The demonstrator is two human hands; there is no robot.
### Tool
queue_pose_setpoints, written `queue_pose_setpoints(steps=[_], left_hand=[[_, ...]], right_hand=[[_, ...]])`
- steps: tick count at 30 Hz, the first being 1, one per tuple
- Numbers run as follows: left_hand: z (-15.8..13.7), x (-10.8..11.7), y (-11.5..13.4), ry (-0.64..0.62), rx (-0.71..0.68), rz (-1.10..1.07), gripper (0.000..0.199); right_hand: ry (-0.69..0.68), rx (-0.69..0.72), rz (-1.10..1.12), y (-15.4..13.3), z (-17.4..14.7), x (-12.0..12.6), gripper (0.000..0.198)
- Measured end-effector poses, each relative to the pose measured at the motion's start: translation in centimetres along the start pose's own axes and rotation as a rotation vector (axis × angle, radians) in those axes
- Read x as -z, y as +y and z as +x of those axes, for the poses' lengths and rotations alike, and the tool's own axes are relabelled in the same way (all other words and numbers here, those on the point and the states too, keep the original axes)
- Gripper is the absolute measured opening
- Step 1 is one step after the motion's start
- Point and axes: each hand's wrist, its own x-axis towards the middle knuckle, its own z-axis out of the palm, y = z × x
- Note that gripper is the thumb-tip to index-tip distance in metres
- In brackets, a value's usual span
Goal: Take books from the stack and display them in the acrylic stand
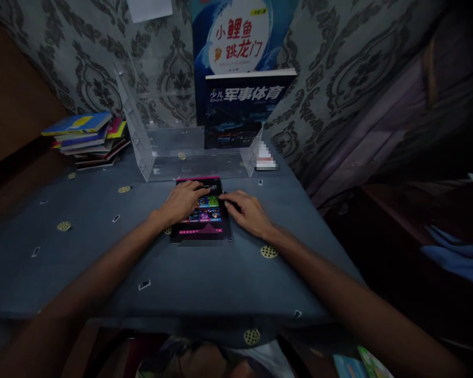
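A dark book point(215, 216) with a pink top edge and rows of small coloured pictures lies flat on the cloth-covered table. My left hand point(183, 200) rests on its upper left part, fingers stretched across the cover and holding nothing. At the book's right edge is my right hand point(246, 211), its index finger reaching to the edge and the thumb apart below it. The right hand's other fingers are partly hidden. Just behind the book stands a clear plastic book rack point(169, 163).
In the rack, a dark blue book point(240, 113) leans in front of a larger blue book point(240, 37). A stack of books point(89, 137) sits at the back left. The patterned tablecloth point(102, 252) reaches the table's front edge. A curtain point(362, 126) hangs at the right.
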Motion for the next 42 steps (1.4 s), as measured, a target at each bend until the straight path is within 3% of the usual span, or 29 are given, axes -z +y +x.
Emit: queue_pose_setpoints(steps=[7, 13, 24, 42], left_hand=[[2.0, -0.7, 1.3, -0.023, -0.084, -0.023, 0.043], [2.7, -1.1, 1.1, -0.003, -0.113, -0.031, 0.041], [2.1, -1.3, 1.3, 0.039, -0.129, -0.060, 0.037], [-0.3, -0.6, 2.7, -0.011, -0.144, -0.082, 0.043]], right_hand=[[0.017, 0.066, 0.012, -0.1, -0.3, -0.1, 0.030], [0.005, 0.071, 0.016, 0.1, -0.2, 0.0, 0.030], [0.033, -0.004, -0.020, -0.1, -0.4, 0.1, 0.028], [0.036, 0.028, 0.013, -0.9, -1.6, 0.4, 0.028]])
